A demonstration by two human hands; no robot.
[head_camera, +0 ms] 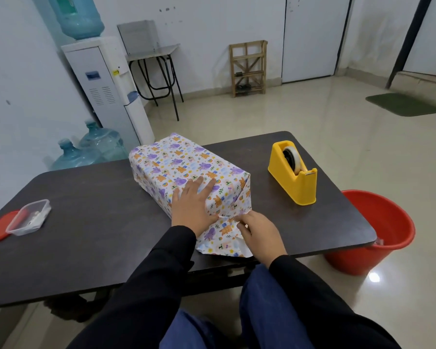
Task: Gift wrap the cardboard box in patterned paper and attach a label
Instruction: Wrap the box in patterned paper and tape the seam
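While left hand (194,201) presses one box (184,161) | right hand (260,235) pinches paper (220,239) | one dispenser (295,180)

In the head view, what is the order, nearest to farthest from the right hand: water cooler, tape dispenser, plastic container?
1. Tape dispenser, right side of table.
2. Plastic container, table's left end.
3. Water cooler, floor beyond the table.
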